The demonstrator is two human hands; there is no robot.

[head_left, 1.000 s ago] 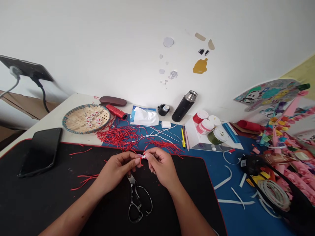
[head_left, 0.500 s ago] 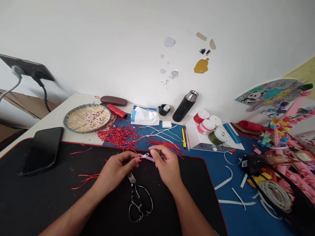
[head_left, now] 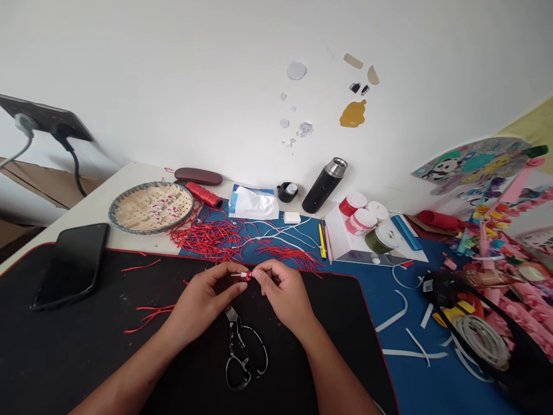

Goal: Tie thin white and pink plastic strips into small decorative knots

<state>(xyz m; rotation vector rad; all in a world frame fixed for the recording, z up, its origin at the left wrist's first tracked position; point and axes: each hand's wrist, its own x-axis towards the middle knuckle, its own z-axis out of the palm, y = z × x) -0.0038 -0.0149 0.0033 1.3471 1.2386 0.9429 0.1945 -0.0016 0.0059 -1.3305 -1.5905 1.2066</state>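
Note:
Both of my hands meet over the black mat [head_left: 86, 346], just below the pile of red cord pieces [head_left: 211, 237]. My left hand [head_left: 203, 300] and my right hand [head_left: 283, 294] pinch the two ends of a small white strip with red cord wound round it [head_left: 246, 275]. The fingertips of both hands are pressed together on it. Black scissors [head_left: 242, 351] lie shut on the mat right under my hands. Loose red cord bits [head_left: 149, 314] lie to the left of my left wrist.
A woven basket with small red-and-white pieces [head_left: 151, 207] and a red cord spool [head_left: 204, 196] sit at the back left, a phone [head_left: 71, 265] at the left. A black flask [head_left: 324, 185], jars [head_left: 360, 216], white strips [head_left: 401, 323] and colourful craft clutter [head_left: 496, 259] fill the right.
My right hand drew the strip out to the right half a second ago, then came back to meet my left hand. The red-wound piece now sits between both sets of fingertips.

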